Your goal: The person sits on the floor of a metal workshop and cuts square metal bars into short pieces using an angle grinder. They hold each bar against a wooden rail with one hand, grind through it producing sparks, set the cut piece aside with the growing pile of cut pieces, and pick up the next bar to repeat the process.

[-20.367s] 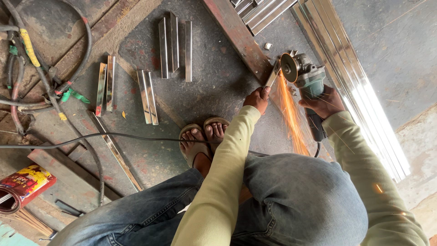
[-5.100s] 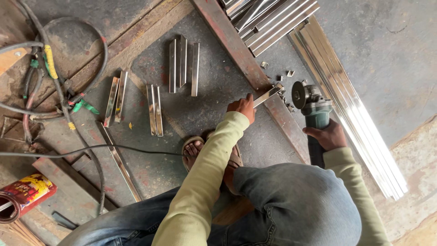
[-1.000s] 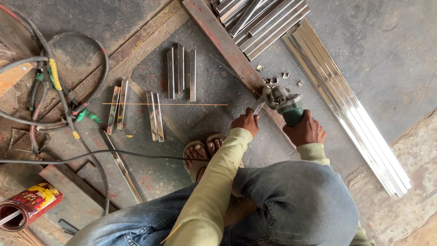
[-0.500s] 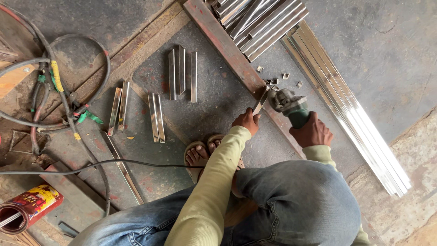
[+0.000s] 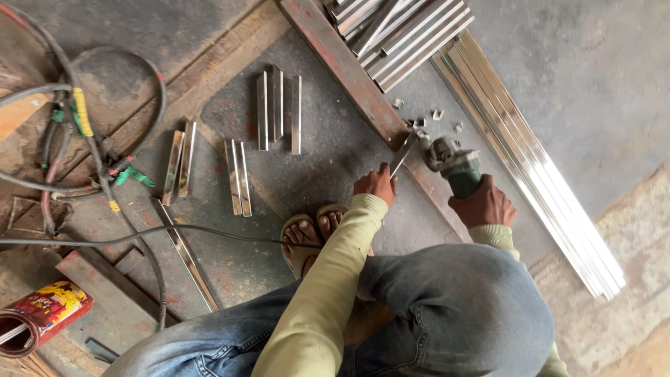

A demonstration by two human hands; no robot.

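My left hand [image 5: 375, 185] grips a short shiny metal strip [image 5: 403, 154], whose far end rests against a rusty steel beam [image 5: 349, 77] on the floor. My right hand [image 5: 483, 207] is closed around the green body of an angle grinder [image 5: 452, 163]. The grinder's disc sits right beside the strip's upper end, and no sparks show. I am squatting, with my sandalled feet [image 5: 310, 234] just left of the strip.
Short cut metal pieces [image 5: 278, 112] lie in small groups on the dark floor. A stack of steel tubes [image 5: 405, 31] lies at the top, long shiny profiles [image 5: 537, 167] on the right. Cables [image 5: 91, 146] coil on the left, and a red can [image 5: 45, 314] lies at bottom left.
Sparks flew from the grinder long ago and then it was held away from the strip. Over the last second it has stayed at the strip's end with almost no movement.
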